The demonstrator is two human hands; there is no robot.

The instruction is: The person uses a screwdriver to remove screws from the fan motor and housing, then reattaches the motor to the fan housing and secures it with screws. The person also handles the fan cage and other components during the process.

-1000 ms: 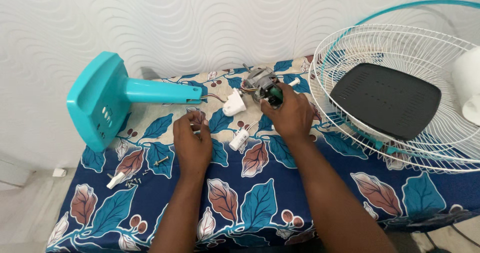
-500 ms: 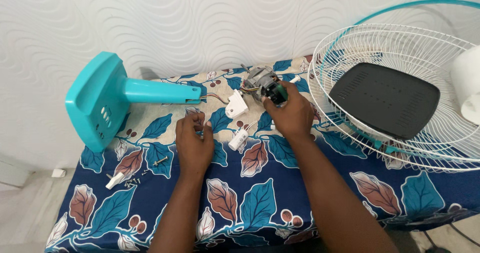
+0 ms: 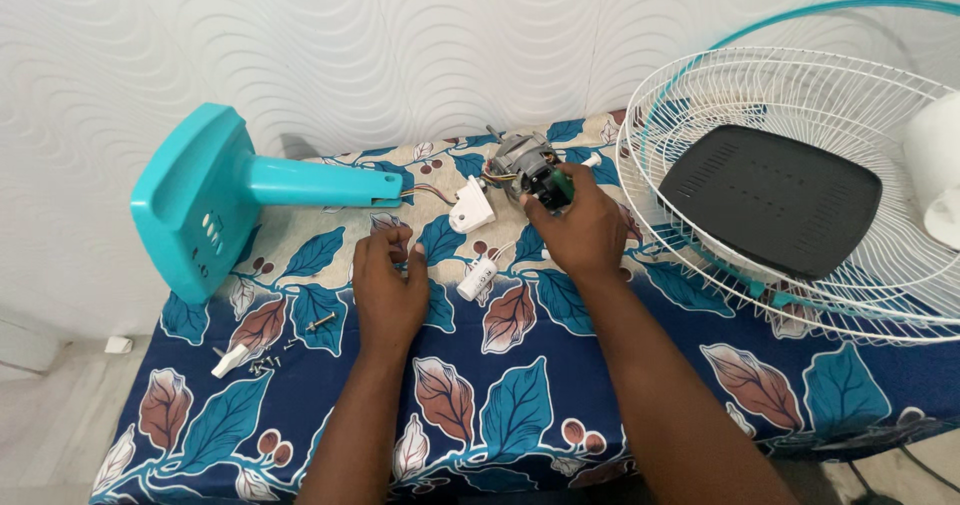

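We seem to be in a home. A leaf-print cloth point(image 3: 520, 405) covers the bench. At twelve o'clock rises a wall point(image 3: 400, 45) with embossed white wavy wallpaper.

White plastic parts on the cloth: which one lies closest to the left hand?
The small white cylinder, lying just right of the left hand. The white bracket sits farther back near the teal stand, and the white clip lies off by the loose screws.

Both forearms come up from the lower edge of the view bare, with no sleeve showing anywhere along them. The left hand point(image 3: 388, 287) and the right hand point(image 3: 578, 227) are ungloved. No ring, watch or band shows on the wrists or on the fingers in sight. The fingernails are short and plain.
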